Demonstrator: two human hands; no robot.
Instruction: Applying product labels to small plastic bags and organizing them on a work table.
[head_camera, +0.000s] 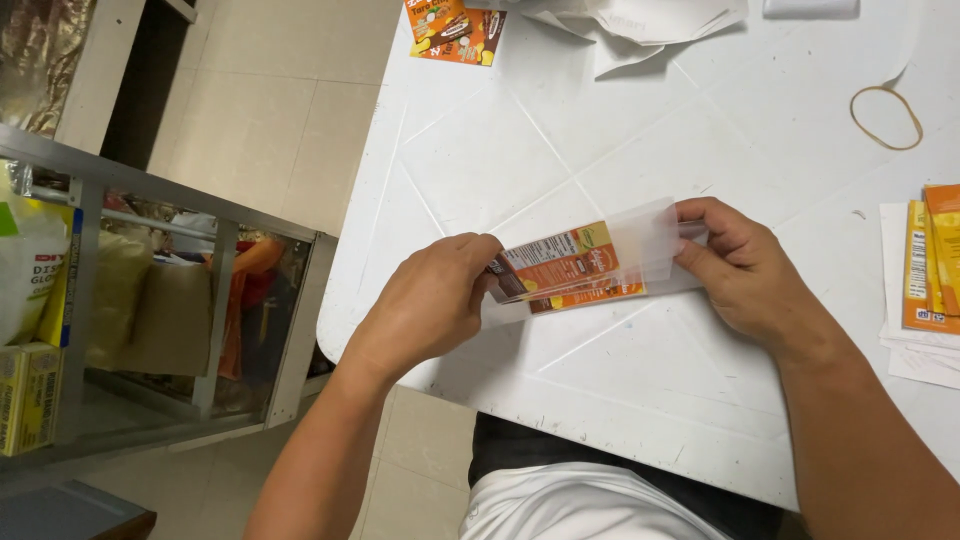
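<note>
We are gripping an orange printed card (562, 262) by its left end with our left hand (432, 300), fingers pinched shut on it, just above the white table (600, 130). Our right hand (740, 265) is pinching a clear plastic sleeve (645, 243) that is covering the card's right end. A rubber band (886, 117), crumpled white paper (640, 25) and further orange cards (455, 30) are lying well apart on the table.
</note>
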